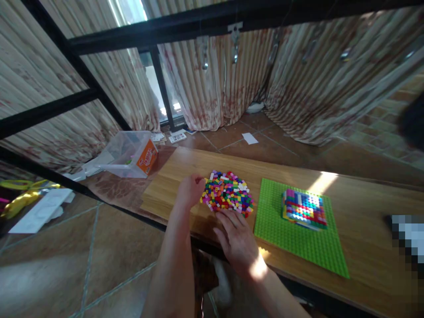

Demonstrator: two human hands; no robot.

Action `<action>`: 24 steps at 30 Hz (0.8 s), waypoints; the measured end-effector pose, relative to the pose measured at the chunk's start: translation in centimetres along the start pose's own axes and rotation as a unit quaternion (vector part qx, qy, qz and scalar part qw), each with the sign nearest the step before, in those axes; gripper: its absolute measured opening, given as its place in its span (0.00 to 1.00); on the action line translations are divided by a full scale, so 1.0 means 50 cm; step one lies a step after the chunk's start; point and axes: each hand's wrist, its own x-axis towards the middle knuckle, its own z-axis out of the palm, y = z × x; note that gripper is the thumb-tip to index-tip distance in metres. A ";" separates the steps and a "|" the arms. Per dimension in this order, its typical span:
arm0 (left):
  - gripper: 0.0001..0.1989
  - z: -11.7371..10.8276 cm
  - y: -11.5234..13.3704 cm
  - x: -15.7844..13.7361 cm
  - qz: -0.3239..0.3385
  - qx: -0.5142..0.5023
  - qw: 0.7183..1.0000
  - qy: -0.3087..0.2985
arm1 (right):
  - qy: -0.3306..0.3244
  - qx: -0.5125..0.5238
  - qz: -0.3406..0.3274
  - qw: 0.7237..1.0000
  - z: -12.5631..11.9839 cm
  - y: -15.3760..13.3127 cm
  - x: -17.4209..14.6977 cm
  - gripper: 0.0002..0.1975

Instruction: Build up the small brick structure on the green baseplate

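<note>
A heap of small coloured bricks [228,192] lies on the wooden table [364,207]. My left hand [189,190] is curled at the heap's left edge, fingertips touching the bricks; whether it holds one I cannot tell. My right hand [236,236] lies flat on the table, fingers spread, just touching the heap's near edge. To the right sits a green baseplate [291,234] with a stacked block of multicoloured bricks [304,208] built on it.
A clear plastic box [127,154] with an orange label lies on its side on the floor at the left. Papers [250,138] lie on the tiled floor near curtains. A black frame [82,66] crosses overhead. White and yellow items [33,205] sit far left.
</note>
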 end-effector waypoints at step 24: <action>0.02 -0.014 0.007 -0.028 0.078 0.019 0.995 -0.063 | 0.093 0.056 0.049 0.993 -0.044 0.014 0.008 0.10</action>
